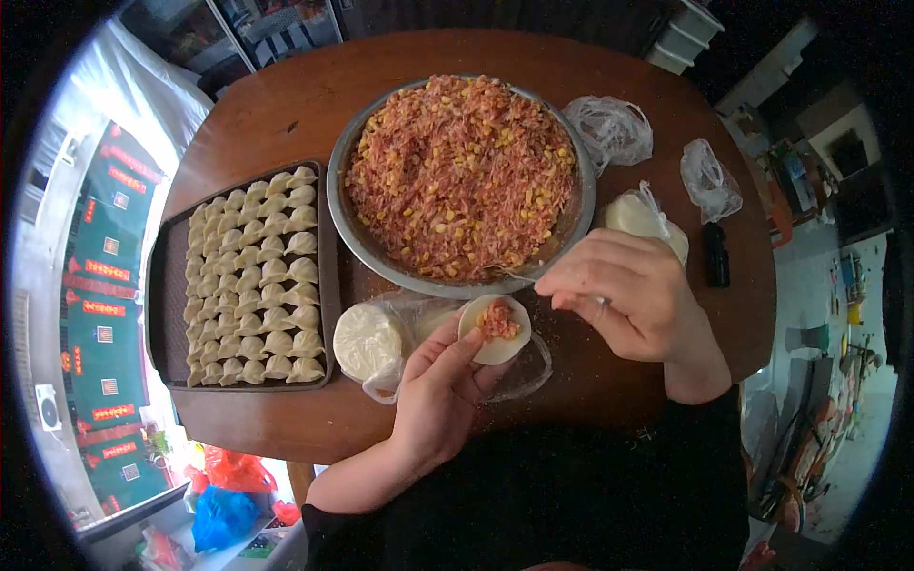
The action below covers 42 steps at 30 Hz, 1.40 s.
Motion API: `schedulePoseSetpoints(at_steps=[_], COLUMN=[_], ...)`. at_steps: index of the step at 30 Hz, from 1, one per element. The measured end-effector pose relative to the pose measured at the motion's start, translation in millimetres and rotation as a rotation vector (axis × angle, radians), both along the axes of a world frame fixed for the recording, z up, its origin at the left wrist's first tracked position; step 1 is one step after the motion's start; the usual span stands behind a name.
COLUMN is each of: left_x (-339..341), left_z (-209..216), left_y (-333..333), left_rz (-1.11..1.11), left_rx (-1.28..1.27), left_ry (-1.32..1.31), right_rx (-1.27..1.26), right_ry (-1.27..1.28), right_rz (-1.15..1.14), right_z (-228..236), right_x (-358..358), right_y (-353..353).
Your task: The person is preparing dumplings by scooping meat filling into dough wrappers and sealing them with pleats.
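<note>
A round dumpling wrapper (469, 329) lies across the fingers of my left hand (440, 385), pinched at its edge by the thumb. On its middle sits a small mound of meat filling (498, 322). My right hand (624, 293) is closed on a thin metal utensil (517, 276), whose far end reaches over the near rim of the large metal bowl (335, 214); its tip is hidden in the filling. Pinkish minced filling with yellow corn kernels (457, 171) heaps up in that bowl. Just left of my left hand stands a plastic-wrapped stack of wrappers (368, 341).
A dark tray (169, 314) at left holds rows of folded dumplings (249, 285). Behind my right hand lies another bagged pale stack (636, 215). Crumpled clear bags (611, 131) and a small black object (716, 255) are at the right of the wooden table (276, 105).
</note>
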<state>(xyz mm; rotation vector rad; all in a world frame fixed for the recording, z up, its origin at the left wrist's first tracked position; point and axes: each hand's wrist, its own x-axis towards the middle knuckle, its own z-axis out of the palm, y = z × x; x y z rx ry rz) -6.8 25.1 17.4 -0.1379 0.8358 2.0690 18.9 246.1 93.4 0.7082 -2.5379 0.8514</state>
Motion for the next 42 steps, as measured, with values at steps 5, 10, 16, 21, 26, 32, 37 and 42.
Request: schedulePoseSetpoints(at_steps=[5,10,16,21,26,32,37,42], left_x=[2,3,5,6,11,15,18,18], left_z=[-2,-3,-2,-5,-8,-11,-14,-14], left_y=[0,2,0,2,4,9,8,6], left_rz=[0.013,0.031,0.066,0.104,0.104,0.113,0.092,0.024], left_rx=[-0.012,0.022,0.033,0.039,-0.003,-0.017,-0.037,0.002], left_ry=[0.042,0.073,0.096,0.072,0.173,0.229,0.179,0.193], right_rx=[-0.297,-0.524,-0.28,-0.005,-0.047,-0.052,-0.016,-0.056], right_ry=[-0.055,0.029,0.084,0.241,0.27,0.23,0.288,0.281], right_rz=[-0.174,-0.248,-0.032,0.039,0.107,0.097,-0.127,-0.39], right_z=[-4,1,22,26,18,22,32,12], right_x=[-3,6,28,37,34,36,41,13], right_y=[10,12,9,-12,-19,-16,-4,-2])
